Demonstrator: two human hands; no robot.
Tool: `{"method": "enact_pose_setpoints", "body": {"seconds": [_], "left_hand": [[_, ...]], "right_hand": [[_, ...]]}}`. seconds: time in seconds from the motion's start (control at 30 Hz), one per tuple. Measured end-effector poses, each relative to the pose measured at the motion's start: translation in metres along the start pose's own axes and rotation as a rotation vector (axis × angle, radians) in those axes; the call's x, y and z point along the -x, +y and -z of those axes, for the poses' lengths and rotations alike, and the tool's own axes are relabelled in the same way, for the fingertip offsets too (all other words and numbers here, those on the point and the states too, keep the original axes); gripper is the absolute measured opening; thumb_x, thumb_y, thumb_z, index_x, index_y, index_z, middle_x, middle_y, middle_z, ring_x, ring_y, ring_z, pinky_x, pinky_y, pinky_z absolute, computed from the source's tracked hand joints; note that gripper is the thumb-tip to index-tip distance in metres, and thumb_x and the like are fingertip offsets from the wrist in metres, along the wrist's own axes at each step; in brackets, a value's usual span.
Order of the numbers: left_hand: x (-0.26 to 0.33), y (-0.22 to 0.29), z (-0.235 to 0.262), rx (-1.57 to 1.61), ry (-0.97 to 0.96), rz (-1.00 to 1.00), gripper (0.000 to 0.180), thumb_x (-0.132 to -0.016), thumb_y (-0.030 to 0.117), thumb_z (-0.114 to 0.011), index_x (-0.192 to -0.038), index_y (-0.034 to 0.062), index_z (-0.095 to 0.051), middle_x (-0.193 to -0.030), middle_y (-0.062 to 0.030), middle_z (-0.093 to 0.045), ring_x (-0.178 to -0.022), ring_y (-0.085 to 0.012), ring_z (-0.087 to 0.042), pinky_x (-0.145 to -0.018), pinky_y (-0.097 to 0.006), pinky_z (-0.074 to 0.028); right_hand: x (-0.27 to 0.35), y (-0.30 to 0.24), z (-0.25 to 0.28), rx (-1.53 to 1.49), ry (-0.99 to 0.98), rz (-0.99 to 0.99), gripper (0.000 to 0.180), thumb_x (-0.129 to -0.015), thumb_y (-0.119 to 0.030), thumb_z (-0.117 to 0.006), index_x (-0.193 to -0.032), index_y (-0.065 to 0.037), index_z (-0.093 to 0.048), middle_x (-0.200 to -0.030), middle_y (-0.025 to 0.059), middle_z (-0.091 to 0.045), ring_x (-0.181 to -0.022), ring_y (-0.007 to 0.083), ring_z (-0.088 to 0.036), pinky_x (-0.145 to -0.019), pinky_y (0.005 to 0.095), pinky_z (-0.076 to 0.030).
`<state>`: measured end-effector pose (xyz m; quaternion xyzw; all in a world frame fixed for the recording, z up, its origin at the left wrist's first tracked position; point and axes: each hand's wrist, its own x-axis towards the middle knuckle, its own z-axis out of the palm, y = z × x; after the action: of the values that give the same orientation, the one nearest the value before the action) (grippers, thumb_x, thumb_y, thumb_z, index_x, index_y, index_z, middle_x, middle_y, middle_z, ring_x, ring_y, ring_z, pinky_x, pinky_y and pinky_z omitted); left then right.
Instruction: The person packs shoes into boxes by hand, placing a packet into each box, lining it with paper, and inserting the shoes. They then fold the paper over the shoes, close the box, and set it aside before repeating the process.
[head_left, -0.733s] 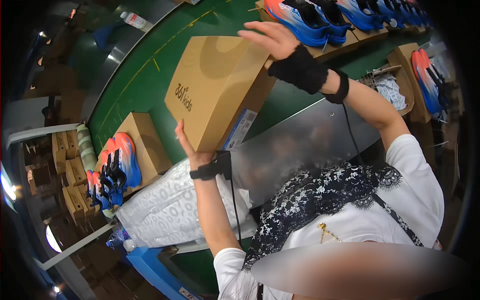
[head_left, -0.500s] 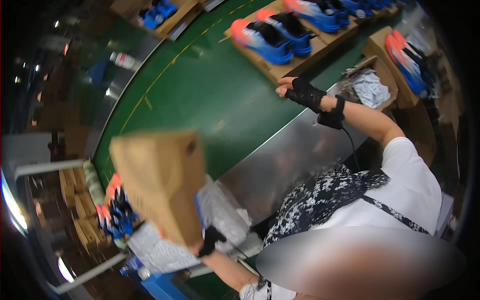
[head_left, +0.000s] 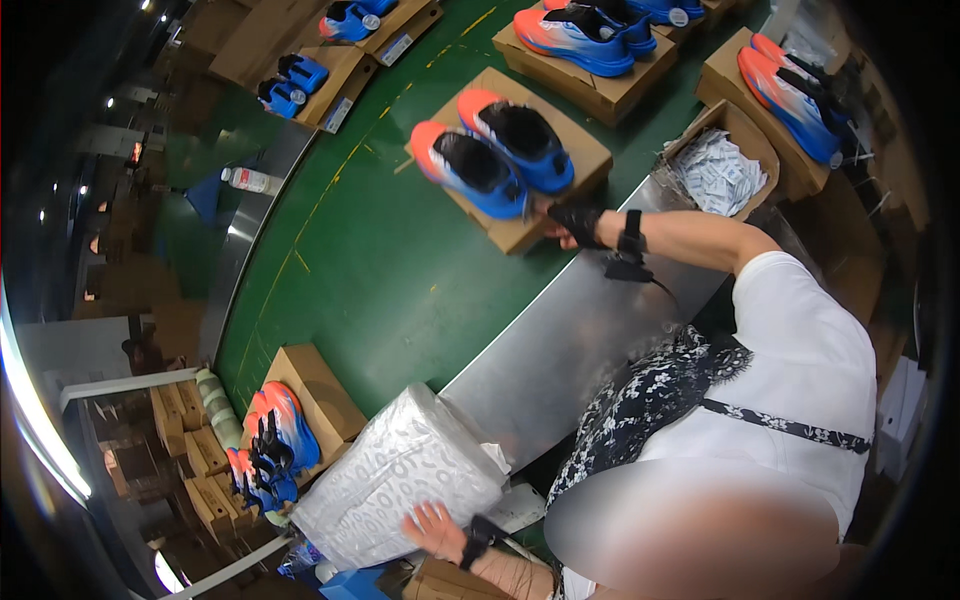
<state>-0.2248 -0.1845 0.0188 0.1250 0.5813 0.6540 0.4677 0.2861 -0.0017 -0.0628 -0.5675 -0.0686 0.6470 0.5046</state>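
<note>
My right hand (head_left: pixel 575 225) is closed on the near corner of a brown shoebox (head_left: pixel 597 165), with its thumb by the top edge and its fingers lower on the side. On that box's lid sits a pair of orange, white and blue running shoes (head_left: pixel 490 150) with black openings. My left hand (head_left: pixel 435 530) is open and holds nothing, its fingers spread beside a thick stack of patterned whitish wrapping sheets (head_left: pixel 410 465). Past the stack, another brown shoebox (head_left: pixel 315 395) stands at the left, with similar shoes (head_left: pixel 285 425) against it. Both hands wear black wrist bands; the right also has a black fingerless glove.
A green belt (head_left: pixel 390 280) runs diagonally, edged by a metal ledge (head_left: pixel 540 370). More shoeboxes with shoes (head_left: pixel 590 40) stand at the back. An open carton of small white packets (head_left: pixel 720 170) is at the right. A bottle (head_left: pixel 250 180) lies at the far edge.
My left hand has let go of the brown box, which now stands at the left. My right hand has come onto the corner of the shoebox with shoes, now apart from the row behind.
</note>
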Motion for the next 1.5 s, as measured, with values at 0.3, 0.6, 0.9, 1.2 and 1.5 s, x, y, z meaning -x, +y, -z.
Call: {"method": "enact_pose_setpoints", "body": {"seconds": [0.3,0.6,0.9,1.2,1.5], "left_hand": [[-0.016,-0.036,-0.315,-0.74,-0.883,-0.783,0.04,-0.074,0.01,-0.061,-0.112,0.0007,-0.051,-0.12,-0.0151,-0.046,-0.11,-0.0264,-0.044,-0.089,-0.034,-0.037],[-0.049,-0.058,-0.419,-0.666,-1.01,-0.821,0.017,-0.076,0.014,-0.063,-0.09,0.0052,-0.063,-0.082,-0.0101,-0.062,-0.071,-0.0148,-0.058,-0.065,-0.024,-0.045],[-0.079,-0.026,-0.445,-0.683,-1.035,-0.557,0.025,-0.08,0.024,-0.061,-0.091,0.0022,-0.063,-0.069,0.0006,-0.059,-0.066,-0.0048,-0.049,-0.062,-0.019,-0.041],[-0.031,-0.053,-0.37,-0.809,-1.03,-0.975,0.04,-0.07,0.015,-0.067,-0.107,0.0073,-0.056,-0.1,-0.0119,-0.048,-0.096,-0.0259,-0.048,-0.084,-0.033,-0.039],[0.014,-0.021,-0.257,-0.871,-0.645,-1.108,0.026,-0.079,0.0,-0.052,-0.105,-0.0026,-0.053,-0.096,-0.016,-0.052,-0.087,-0.0267,-0.051,-0.077,-0.033,-0.041]], "right_hand": [[0.137,-0.089,-0.065,0.959,-0.453,0.76,0.025,-0.074,-0.017,-0.062,-0.096,-0.005,-0.059,-0.079,0.0076,-0.062,-0.073,0.0181,-0.059,-0.063,0.0248,-0.047],[0.032,-0.122,-0.085,1.583,0.033,1.359,0.018,-0.079,-0.032,-0.054,-0.093,-0.023,-0.06,-0.071,0.0041,-0.059,-0.055,0.0208,-0.056,-0.046,0.031,-0.042],[0.035,-0.165,-0.133,1.347,-0.045,1.139,0.023,-0.079,-0.031,-0.053,-0.084,-0.011,-0.064,-0.074,0.0086,-0.061,-0.064,0.0246,-0.058,-0.06,0.03,-0.046],[0.053,-0.08,-0.056,1.004,-0.34,0.687,0.078,-0.068,-0.022,-0.065,-0.131,-0.005,-0.022,-0.118,0.0153,-0.047,-0.11,0.0237,-0.046,-0.093,0.0309,-0.035],[0.139,-0.053,-0.052,1.272,-0.656,0.8,0.073,-0.064,0.0,-0.053,-0.131,-0.011,-0.027,-0.121,0.0168,-0.044,-0.11,0.0281,-0.046,-0.091,0.0331,-0.038]]}}
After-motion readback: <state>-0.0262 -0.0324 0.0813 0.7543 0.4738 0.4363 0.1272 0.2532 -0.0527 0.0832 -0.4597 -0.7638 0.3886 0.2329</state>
